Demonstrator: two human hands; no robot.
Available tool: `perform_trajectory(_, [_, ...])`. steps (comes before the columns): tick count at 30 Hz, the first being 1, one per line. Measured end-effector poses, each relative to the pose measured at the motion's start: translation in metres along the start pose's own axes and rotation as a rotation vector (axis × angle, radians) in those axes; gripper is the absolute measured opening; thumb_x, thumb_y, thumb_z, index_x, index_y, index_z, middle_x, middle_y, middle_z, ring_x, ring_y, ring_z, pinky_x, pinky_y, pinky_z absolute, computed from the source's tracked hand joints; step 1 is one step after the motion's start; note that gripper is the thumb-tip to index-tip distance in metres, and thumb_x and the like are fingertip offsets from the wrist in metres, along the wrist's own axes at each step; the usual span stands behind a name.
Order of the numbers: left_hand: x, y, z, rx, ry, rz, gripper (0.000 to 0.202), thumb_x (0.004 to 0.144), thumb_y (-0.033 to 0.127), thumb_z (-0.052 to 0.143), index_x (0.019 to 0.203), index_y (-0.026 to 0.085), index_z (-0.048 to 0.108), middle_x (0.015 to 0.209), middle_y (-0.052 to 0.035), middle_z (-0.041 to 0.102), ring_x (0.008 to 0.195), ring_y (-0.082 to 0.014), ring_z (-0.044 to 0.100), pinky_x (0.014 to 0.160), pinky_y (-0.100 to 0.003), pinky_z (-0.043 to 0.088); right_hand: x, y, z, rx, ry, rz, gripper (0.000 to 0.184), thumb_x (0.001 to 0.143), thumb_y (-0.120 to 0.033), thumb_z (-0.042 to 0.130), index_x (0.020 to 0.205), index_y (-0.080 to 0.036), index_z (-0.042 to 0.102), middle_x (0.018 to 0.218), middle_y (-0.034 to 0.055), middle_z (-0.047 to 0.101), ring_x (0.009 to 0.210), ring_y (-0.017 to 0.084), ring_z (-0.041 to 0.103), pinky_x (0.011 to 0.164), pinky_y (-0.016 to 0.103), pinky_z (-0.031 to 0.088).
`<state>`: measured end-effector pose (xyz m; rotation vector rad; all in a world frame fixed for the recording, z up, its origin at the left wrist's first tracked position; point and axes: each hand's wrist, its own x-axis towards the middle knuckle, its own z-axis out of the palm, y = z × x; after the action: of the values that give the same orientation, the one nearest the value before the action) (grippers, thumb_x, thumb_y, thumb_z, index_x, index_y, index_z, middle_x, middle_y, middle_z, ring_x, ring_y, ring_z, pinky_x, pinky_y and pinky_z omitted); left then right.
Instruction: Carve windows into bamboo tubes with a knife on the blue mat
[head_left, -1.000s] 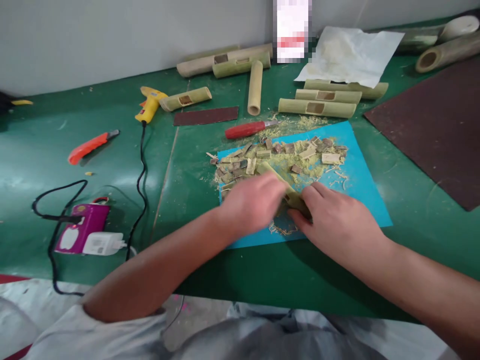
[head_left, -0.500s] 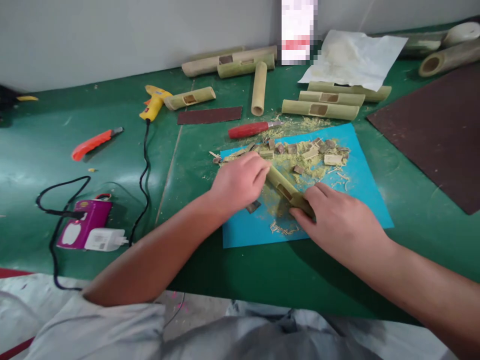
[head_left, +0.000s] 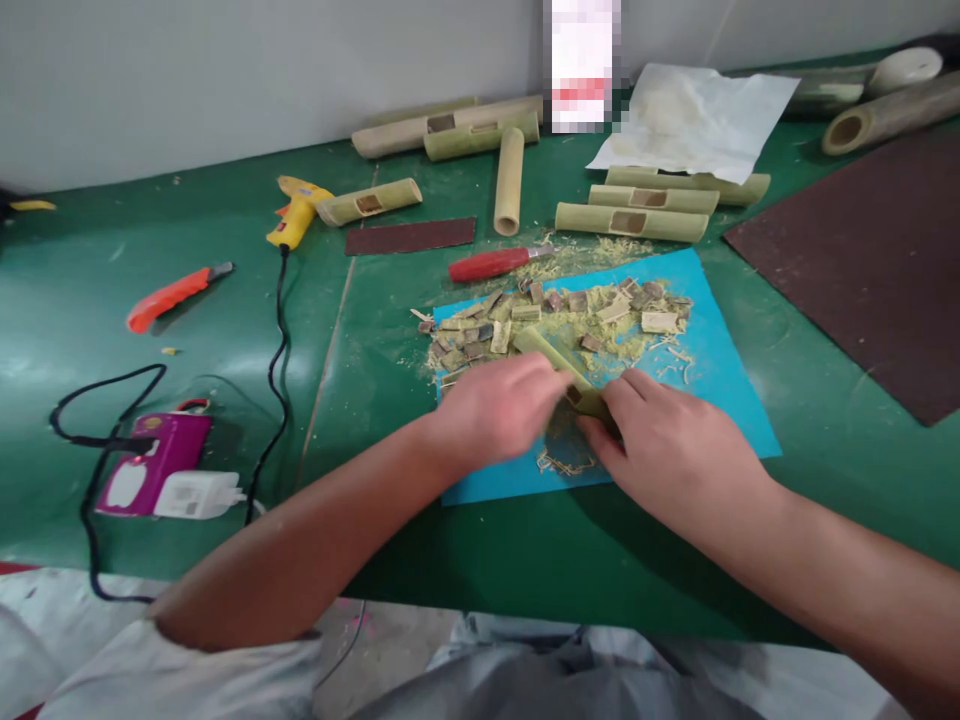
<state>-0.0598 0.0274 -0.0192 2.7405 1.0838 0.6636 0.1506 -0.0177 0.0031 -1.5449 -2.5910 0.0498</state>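
Note:
My right hand grips the near end of a short green bamboo tube, which slants across a blue sheet. A rectangular slot is cut in the tube's upper side. Over that slot my left hand is closed, thumb and fingers pinched at the tube; it is slightly blurred, and anything in its fingers is hidden. Sawdust and several cut bamboo chips lie on the sheet just beyond both hands. A red-handled tool with a metal tip rests past the sheet's far edge.
Behind lie several slotted bamboo tubes and a white paper. Dark brown sheets cover the right side. Leftward are a yellow glue gun, an orange utility knife and a purple power box with black cords.
My left hand has moved right and nearer along the bamboo tube, from its far end to the slot, uncovering chips on the left. My right hand keeps its hold.

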Motion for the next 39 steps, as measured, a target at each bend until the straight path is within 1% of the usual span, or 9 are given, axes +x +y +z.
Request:
perform_trajectory(3, [0.000,-0.002,0.000,0.031,0.080,-0.095,0.027,0.104,0.025,0.047,0.095,0.015,0.070,0.083,-0.0051,0.070,0.076,-0.0151,0.066,0.068,-0.026,0.053,0.001,0.000,-0.001,-0.006,-0.009,0.014,0.022,0.093,-0.028,0.057,0.076,-0.016,0.064,0.072,0.0066,0.063,0.055,0.016,0.051,0.050,0.030,0.021])
perform_trajectory(7, [0.000,-0.005,0.001,-0.012,0.002,-0.007,0.029,0.106,0.026,0.043,0.103,0.016,0.070,0.084,-0.0050,0.071,0.075,-0.0146,0.067,0.067,-0.025,0.054,-0.001,0.002,-0.001,-0.013,0.006,0.004,0.024,0.094,-0.027,0.053,0.075,-0.017,0.064,0.072,0.0064,0.062,0.055,0.016,0.049,0.050,0.030,0.019])
perform_trajectory(11, [0.001,-0.009,0.002,0.037,0.108,-0.095,0.025,0.104,0.024,0.048,0.100,0.015,0.071,0.087,-0.0067,0.072,0.081,-0.0167,0.069,0.072,-0.027,0.056,-0.003,0.003,0.001,-0.006,0.069,-0.002,0.028,0.096,-0.028,0.051,0.074,-0.017,0.063,0.070,0.0054,0.061,0.053,0.015,0.048,0.050,0.030,0.019])
perform_trajectory(16, [0.000,-0.008,0.002,-0.076,0.042,-0.046,0.024,0.104,0.025,0.049,0.107,0.016,0.071,0.092,-0.0060,0.074,0.083,-0.0157,0.071,0.072,-0.026,0.056,-0.004,0.004,0.002,-0.005,0.099,-0.009,0.025,0.094,-0.027,0.055,0.072,-0.018,0.062,0.069,0.0048,0.061,0.053,0.015,0.049,0.050,0.030,0.021])
perform_trajectory(20, [-0.001,-0.012,0.001,-0.049,0.081,-0.121,0.022,0.103,0.024,0.051,0.106,0.016,0.071,0.097,-0.0072,0.076,0.087,-0.0167,0.072,0.077,-0.028,0.057,-0.004,0.006,0.000,-0.007,0.154,-0.021,0.021,0.093,-0.029,0.058,0.075,-0.018,0.061,0.070,0.0039,0.060,0.053,0.015,0.049,0.049,0.031,0.022])
perform_trajectory(27, [0.002,-0.018,0.003,0.080,0.160,-0.096,0.023,0.102,0.023,0.051,0.104,0.015,0.073,0.093,-0.0070,0.075,0.082,-0.0179,0.072,0.074,-0.028,0.057,-0.004,0.009,0.000,-0.029,0.210,-0.079,0.022,0.093,-0.025,0.056,0.073,-0.018,0.061,0.067,0.0030,0.059,0.055,0.016,0.051,0.051,0.031,0.027])
perform_trajectory(32, [0.002,-0.011,0.004,-0.021,0.070,-0.023,0.025,0.105,0.026,0.049,0.106,0.014,0.071,0.091,-0.0058,0.074,0.081,-0.0159,0.071,0.072,-0.026,0.056,-0.003,0.009,0.000,-0.040,0.238,-0.093,0.025,0.093,-0.022,0.052,0.070,-0.019,0.061,0.065,0.0032,0.058,0.053,0.016,0.051,0.051,0.032,0.029])
perform_trajectory(36, [0.002,-0.012,0.003,0.040,0.137,-0.095,0.025,0.104,0.024,0.050,0.101,0.014,0.072,0.089,-0.0065,0.073,0.081,-0.0168,0.071,0.072,-0.026,0.056,-0.003,0.008,0.001,-0.050,0.258,-0.093,0.026,0.093,-0.022,0.052,0.070,-0.018,0.062,0.064,0.0033,0.059,0.052,0.016,0.049,0.051,0.033,0.027])
perform_trajectory(39, [0.003,-0.012,0.003,0.028,0.094,-0.055,0.027,0.105,0.026,0.048,0.104,0.014,0.072,0.088,-0.0060,0.073,0.078,-0.0164,0.070,0.069,-0.026,0.055,-0.003,0.008,0.002,-0.053,0.249,-0.096,0.027,0.093,-0.021,0.050,0.070,-0.018,0.062,0.065,0.0036,0.059,0.052,0.016,0.050,0.050,0.033,0.026])
